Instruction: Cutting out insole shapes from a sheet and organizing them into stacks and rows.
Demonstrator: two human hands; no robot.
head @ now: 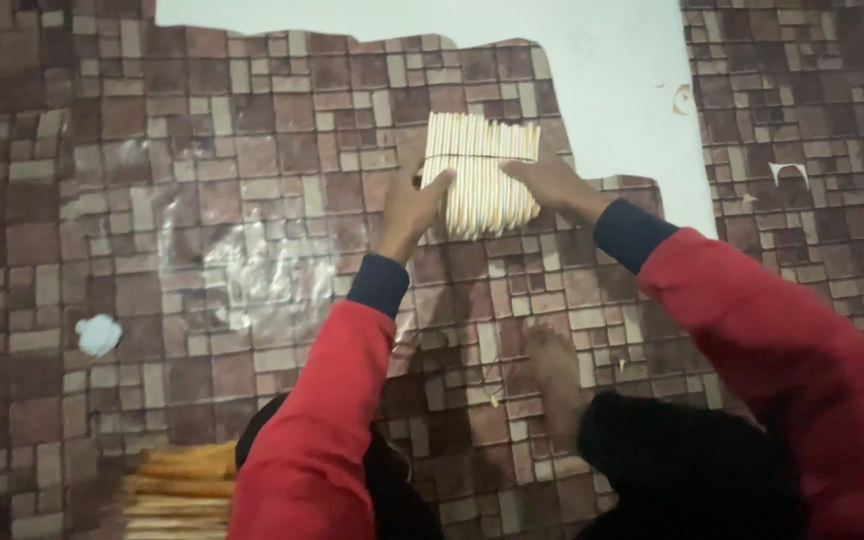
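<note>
A flat bundle of pale wooden sticks (480,172), bound side by side with thin thread, lies on the brick-patterned floor covering. My left hand (410,208) grips its left edge, thumb stretched onto the sticks. My right hand (550,183) presses on its right side, fingers spread over the sticks. Both arms wear red sleeves with dark blue cuffs.
A brown tile-print sheet (252,250) covers the floor, with a bare white patch (612,70) behind the bundle. A clear plastic wrapper (252,270) and a white scrap (99,334) lie at left. More wooden sticks (180,490) are stacked at bottom left. My bare foot (555,380) rests below the bundle.
</note>
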